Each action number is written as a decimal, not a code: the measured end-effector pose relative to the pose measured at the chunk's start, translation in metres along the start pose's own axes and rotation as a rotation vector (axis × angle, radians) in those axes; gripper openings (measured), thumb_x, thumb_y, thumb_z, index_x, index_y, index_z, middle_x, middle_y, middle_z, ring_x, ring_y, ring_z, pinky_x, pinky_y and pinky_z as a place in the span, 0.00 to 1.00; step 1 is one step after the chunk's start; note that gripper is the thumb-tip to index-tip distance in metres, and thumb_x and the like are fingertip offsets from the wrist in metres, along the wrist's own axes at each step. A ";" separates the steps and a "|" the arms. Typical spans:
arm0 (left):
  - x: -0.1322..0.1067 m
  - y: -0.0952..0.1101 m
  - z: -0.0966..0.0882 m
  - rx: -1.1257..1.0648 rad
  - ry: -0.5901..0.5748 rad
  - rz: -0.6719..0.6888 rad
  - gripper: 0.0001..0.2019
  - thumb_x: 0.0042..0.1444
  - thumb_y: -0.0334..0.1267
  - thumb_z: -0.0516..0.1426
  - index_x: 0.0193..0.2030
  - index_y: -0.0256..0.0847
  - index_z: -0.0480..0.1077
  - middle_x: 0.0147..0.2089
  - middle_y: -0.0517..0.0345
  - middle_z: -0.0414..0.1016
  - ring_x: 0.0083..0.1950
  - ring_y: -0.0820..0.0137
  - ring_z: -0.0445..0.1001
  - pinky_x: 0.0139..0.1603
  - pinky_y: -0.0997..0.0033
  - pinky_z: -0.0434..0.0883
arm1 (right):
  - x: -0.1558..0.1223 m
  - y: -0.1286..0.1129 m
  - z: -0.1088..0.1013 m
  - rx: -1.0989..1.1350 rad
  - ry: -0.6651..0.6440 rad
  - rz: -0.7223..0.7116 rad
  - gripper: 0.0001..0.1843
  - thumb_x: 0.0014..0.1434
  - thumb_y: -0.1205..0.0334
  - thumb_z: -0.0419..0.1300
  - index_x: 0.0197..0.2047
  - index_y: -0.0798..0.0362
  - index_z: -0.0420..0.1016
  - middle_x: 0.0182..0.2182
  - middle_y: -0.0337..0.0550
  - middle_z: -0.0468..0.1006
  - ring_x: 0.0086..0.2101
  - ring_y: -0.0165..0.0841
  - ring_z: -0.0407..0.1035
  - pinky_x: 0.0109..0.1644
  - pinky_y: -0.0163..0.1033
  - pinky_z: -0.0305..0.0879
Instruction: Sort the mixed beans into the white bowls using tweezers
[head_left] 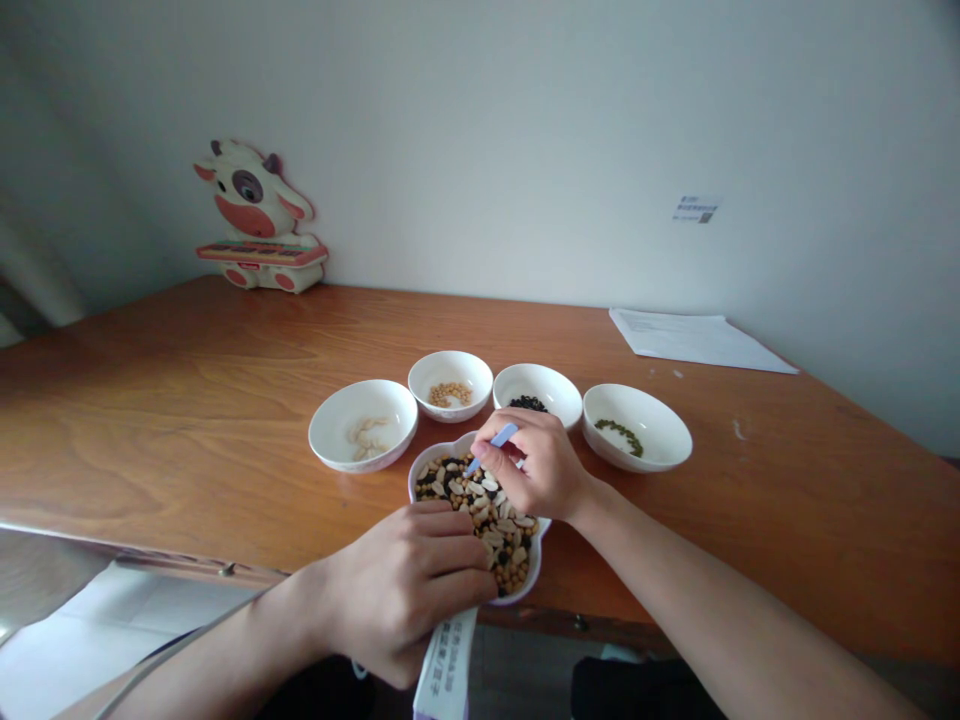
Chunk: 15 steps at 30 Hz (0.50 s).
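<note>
My right hand (536, 460) is closed in a pinch on small lavender tweezers (491, 449), their tip down among mixed beans and peanuts (495, 510). These fill a scalloped, purple-rimmed tray (534, 570) at the table's front edge. My left hand (412, 580) is curled over the tray's near left side, its thumb hidden beneath. Below it a labelled white strip (446, 665) sticks out toward me. In an arc behind the tray stand white bowls: one with pale peanuts (369, 438), one with yellow beans (450, 394), one with black beans (529, 403) and one with green beans (621, 436).
On the brown wooden table (187, 420), a cow-shaped toy keyboard (259, 225) stands at the back left against the wall. White paper sheets (697, 338) lie at the back right. A small printed label (696, 209) is stuck on the wall.
</note>
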<state>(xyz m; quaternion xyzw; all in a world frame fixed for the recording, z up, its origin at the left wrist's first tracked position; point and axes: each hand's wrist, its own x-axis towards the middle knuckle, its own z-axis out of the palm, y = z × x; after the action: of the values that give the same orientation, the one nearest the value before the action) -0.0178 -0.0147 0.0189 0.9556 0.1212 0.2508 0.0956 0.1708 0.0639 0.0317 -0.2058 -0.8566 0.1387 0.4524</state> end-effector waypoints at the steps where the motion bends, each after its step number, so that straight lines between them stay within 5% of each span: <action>1: 0.000 0.000 0.000 0.001 0.005 0.001 0.12 0.55 0.31 0.52 0.45 0.34 0.69 0.33 0.50 0.75 0.33 0.60 0.71 0.31 0.61 0.66 | 0.000 0.000 0.000 -0.002 0.002 0.007 0.10 0.61 0.67 0.56 0.28 0.53 0.71 0.23 0.40 0.75 0.25 0.30 0.66 0.32 0.37 0.63; 15: 0.000 0.000 0.000 0.010 0.001 0.005 0.13 0.52 0.30 0.53 0.45 0.34 0.69 0.33 0.50 0.75 0.33 0.60 0.71 0.31 0.61 0.66 | 0.001 0.000 0.001 0.015 -0.021 -0.003 0.10 0.63 0.67 0.56 0.29 0.53 0.71 0.25 0.41 0.77 0.27 0.31 0.69 0.34 0.37 0.66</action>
<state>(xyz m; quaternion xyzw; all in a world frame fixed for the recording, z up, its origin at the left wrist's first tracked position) -0.0180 -0.0146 0.0193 0.9563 0.1203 0.2509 0.0902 0.1697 0.0646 0.0317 -0.1995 -0.8606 0.1466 0.4450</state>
